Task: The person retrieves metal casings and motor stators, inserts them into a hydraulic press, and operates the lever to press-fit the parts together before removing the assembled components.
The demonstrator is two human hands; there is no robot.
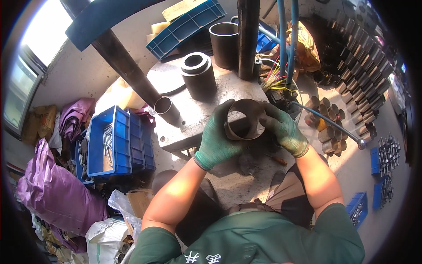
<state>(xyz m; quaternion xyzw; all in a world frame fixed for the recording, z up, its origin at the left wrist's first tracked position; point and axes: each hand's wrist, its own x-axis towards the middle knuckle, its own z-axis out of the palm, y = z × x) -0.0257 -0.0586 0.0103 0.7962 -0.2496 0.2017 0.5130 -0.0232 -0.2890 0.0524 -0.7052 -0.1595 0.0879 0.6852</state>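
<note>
Between my two gloved hands is a short, wide metal tube (246, 105), its open end facing me. My left hand (218, 140), in a green work glove, wraps round its left side. My right hand (285, 131), gloved the same way, grips its right side with the fingers at the rim. The tube is held above the near edge of a metal press table (193, 127). On that table stand a thick dark cylinder with a stepped ring top (198, 81), a smaller tube (167, 110) at the left corner and a larger dark tube (225, 44) at the back.
Two dark columns (132, 66) (247, 39) rise from the table. A lever with a ball end (361, 144) juts out at right. Blue crates (121, 149) and purple sacks (57, 189) crowd the left. Stacked tubes (332, 127) and blue trays of metal parts (358, 209) stand on the right.
</note>
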